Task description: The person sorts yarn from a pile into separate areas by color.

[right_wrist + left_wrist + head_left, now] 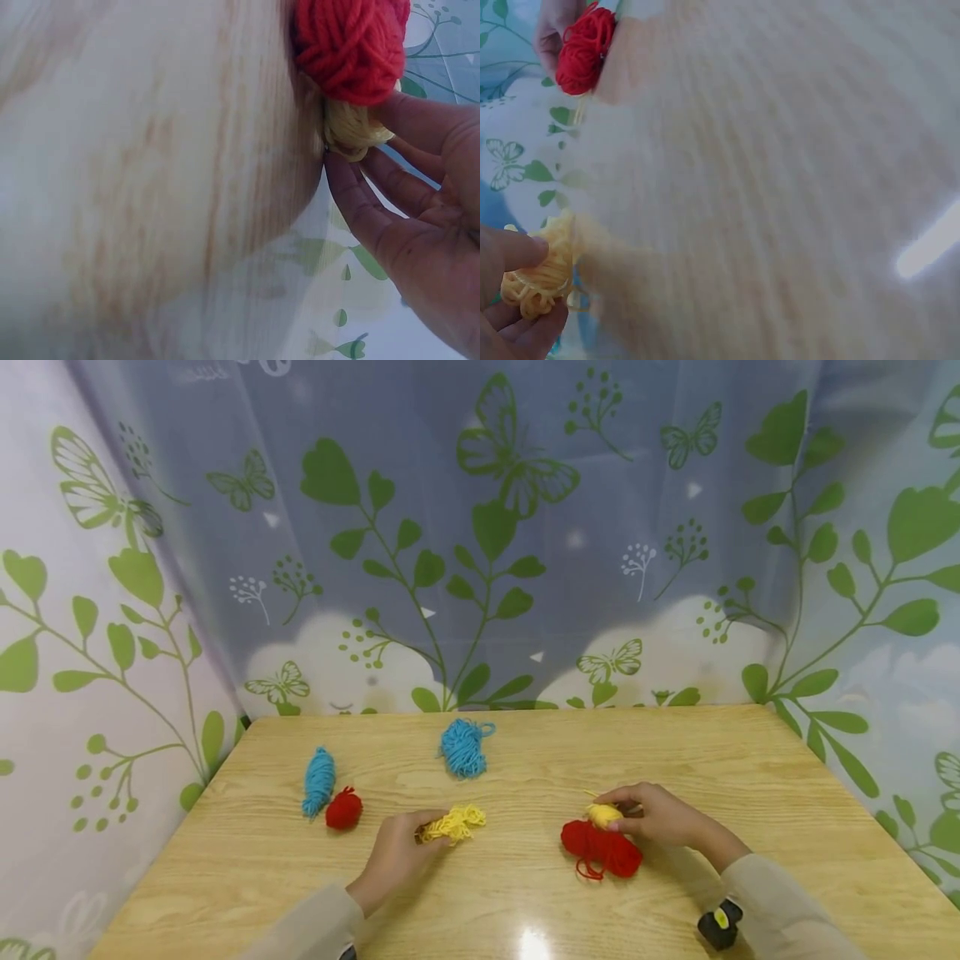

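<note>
My left hand (397,856) pinches a loose bundle of yellow yarn (457,823) near the middle of the table; the left wrist view shows thumb and fingers on either side of the yellow bundle (544,277). Over on the right, my right hand (660,817) grips a small yellow yarn ball (602,815) between thumb and fingers. Right in front of that ball lies a larger red yarn skein (600,850) with a loose loop. In the right wrist view the red skein (352,49) partly hides the yellow ball (352,131).
A blue yarn skein (464,748) lies at the back centre. To the left are a twisted blue skein (319,782) and a small red yarn ball (344,809). Patterned curtains (405,527) border the wooden table (525,910) at the back and sides.
</note>
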`<state>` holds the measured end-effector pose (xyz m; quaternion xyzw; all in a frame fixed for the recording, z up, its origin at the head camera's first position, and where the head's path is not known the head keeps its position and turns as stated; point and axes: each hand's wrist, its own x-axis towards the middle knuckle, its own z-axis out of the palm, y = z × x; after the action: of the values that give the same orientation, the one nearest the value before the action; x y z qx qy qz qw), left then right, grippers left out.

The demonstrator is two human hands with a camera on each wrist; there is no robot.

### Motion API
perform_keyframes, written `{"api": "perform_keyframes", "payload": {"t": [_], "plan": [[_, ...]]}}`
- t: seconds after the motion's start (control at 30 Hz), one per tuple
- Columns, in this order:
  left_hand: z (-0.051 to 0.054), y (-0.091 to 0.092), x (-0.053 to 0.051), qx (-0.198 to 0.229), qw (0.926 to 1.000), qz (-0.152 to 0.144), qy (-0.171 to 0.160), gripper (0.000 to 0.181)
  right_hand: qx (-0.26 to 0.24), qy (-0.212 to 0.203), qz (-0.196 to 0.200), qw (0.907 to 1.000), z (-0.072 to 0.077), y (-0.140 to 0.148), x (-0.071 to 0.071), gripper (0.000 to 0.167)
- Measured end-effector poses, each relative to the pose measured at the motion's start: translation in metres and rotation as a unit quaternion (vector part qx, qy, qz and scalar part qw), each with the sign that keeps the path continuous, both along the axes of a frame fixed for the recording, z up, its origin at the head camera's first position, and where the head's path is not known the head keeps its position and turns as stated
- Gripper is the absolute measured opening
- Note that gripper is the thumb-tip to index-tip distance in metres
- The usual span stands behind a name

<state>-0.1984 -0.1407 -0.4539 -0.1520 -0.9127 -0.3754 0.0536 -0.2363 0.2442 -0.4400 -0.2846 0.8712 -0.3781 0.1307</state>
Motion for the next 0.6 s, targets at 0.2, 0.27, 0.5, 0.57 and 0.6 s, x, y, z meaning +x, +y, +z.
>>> {"api": "perform_keyframes", "payload": {"t": [0.2, 0.27, 0.5, 0.57, 0.6], "plan": [[-0.008, -0.009, 0.012, 0.017, 0.9996, 0.001, -0.021, 0.037, -0.002, 0.001, 0.000, 1.0000, -0.003, 0.001, -0.001, 0.041], [-0.008, -0.009, 0.016, 0.023, 0.9992, 0.002, -0.031, 0.038, -0.003, 0.002, 0.001, 1.0000, -0.003, 0.000, -0.001, 0.041], [-0.010, -0.008, 0.024, 0.020, 0.9994, 0.005, -0.027, 0.036, -0.001, 0.004, -0.002, 1.0000, -0.002, -0.001, 0.000, 0.040], [-0.011, -0.008, 0.024, 0.017, 0.9995, 0.005, -0.027, 0.035, 0.000, 0.005, -0.004, 1.0000, -0.002, -0.001, 0.000, 0.040], [-0.012, -0.008, 0.024, 0.018, 0.9994, 0.003, -0.029, 0.035, 0.002, 0.005, -0.005, 1.0000, -0.001, -0.001, 0.000, 0.040]]}}
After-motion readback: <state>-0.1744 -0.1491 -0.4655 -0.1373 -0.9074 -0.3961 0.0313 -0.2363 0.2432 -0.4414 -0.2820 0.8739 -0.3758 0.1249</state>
